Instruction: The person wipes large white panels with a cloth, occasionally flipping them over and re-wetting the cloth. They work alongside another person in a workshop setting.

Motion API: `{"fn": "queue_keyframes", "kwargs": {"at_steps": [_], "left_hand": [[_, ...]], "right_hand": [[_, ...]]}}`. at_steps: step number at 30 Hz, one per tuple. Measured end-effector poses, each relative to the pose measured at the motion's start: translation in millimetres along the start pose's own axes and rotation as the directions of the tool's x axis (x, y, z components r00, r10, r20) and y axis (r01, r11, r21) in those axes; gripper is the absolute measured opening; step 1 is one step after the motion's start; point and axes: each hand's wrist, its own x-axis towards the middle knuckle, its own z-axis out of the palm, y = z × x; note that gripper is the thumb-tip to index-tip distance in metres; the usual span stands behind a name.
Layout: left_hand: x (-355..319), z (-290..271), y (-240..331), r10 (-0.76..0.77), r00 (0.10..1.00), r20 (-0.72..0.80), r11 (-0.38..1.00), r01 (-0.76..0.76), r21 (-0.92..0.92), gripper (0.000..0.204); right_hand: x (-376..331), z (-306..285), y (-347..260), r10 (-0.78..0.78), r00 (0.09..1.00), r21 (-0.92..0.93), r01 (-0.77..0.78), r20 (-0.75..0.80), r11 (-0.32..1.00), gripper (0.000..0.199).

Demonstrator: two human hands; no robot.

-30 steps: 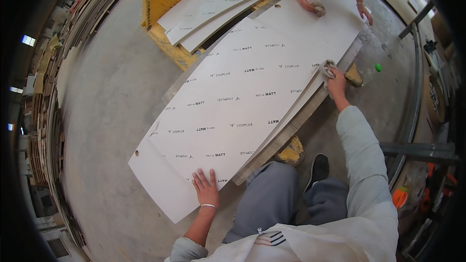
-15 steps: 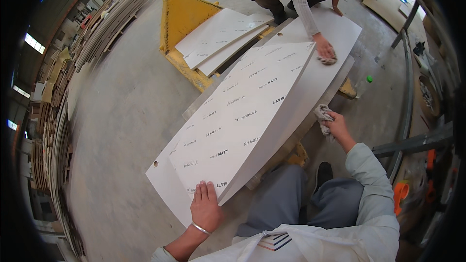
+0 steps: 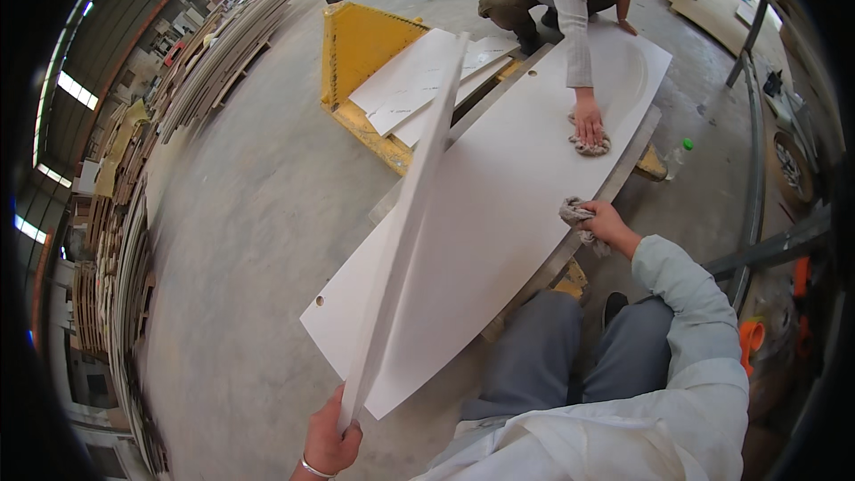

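Observation:
My left hand (image 3: pixel 329 436) grips the near end of a long white panel (image 3: pixel 405 205), thumb on one face and fingers on the other. That panel stands tilted up on edge, seen nearly edge-on. Beneath it lies a larger flat white board (image 3: pixel 508 205) with a small round hole near its left corner. My right hand (image 3: pixel 608 224) is closed on a crumpled greyish rag (image 3: pixel 579 214) at the board's right edge. Across from me, a crouching person presses a hand (image 3: pixel 588 123) onto another rag (image 3: pixel 590 144) on the board's surface.
A yellow pallet jack (image 3: pixel 361 44) carries the boards, with more white panels (image 3: pixel 401 80) near its upright. Metal rails (image 3: pixel 770 249) run along my right, close to my elbow. A bottle with a green cap (image 3: pixel 682 153) is on the floor. Stacked boards (image 3: pixel 111 258) line the left.
The upper panel has swung from lying flat to standing on edge, held by my left hand. My right hand's rag has come to the board's edge. The other person's rag has moved nearer me.

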Motion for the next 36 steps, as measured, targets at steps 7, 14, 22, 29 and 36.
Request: {"fn": "queue_keyframes", "kwargs": {"at_steps": [7,14,22,29,36], "left_hand": [[-35,-28,-91,-0.253,0.962,0.099,0.905,0.272,-0.326,0.057],[161,-48,-147,-0.615,0.782,-0.101,0.741,0.528,-0.415,0.036],[246,63,-294,-0.570,0.479,-0.668,0.731,0.667,-0.146,0.064],[289,115,-323,-0.438,0.703,-0.560,0.855,0.519,-0.018,0.065],[349,122,-313,-0.297,0.838,-0.458,0.925,0.372,0.079,0.062]], "right_hand": [[-8,21,-10,-0.063,0.996,-0.082,0.068,0.070,0.994,0.044],[-28,13,2,-0.011,0.999,-0.047,0.012,0.030,0.999,0.043],[-74,-8,-9,0.034,0.996,0.007,-0.033,-0.083,0.999,0.045],[-107,-24,19,0.163,0.979,-0.051,-0.171,-0.123,0.984,0.047],[-116,7,19,0.146,0.981,0.004,-0.147,-0.131,0.989,0.045]]}}
